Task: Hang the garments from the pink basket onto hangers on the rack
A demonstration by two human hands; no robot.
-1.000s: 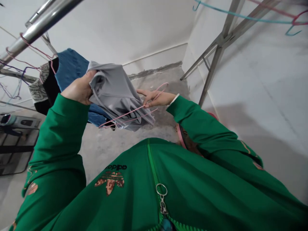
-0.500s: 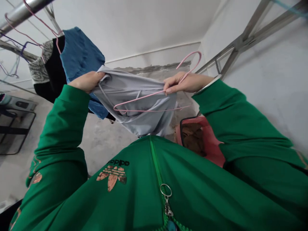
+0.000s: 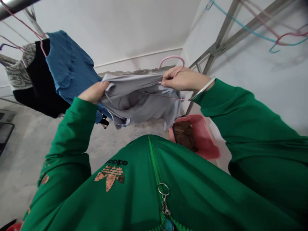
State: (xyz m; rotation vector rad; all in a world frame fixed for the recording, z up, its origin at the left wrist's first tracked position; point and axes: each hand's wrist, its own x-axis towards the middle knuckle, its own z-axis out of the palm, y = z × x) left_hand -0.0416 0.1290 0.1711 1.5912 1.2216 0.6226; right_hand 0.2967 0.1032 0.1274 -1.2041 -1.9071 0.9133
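Observation:
A light grey garment is stretched between my two hands, its opening facing me. My left hand is closed on the garment's edge at its left end. Fingers bent, my right hand grips a pink clothes hanger just below its hook and rests against the garment's upper right edge. One end of the hanger lies inside the garment, hidden by the cloth. The lower bar of the hanger shows through the opening and runs toward my right wrist.
At the left, a blue ruffled top and a black garment hang from a metal rail. A pink basket with brown cloth stands on the floor at the right. Behind it is a metal rack frame; a blue hanger hangs above.
My right hand has risen with the hanger, and the hanger's left end has passed from in front of the garment to inside it. The garment is spread wider, and more of the basket shows.

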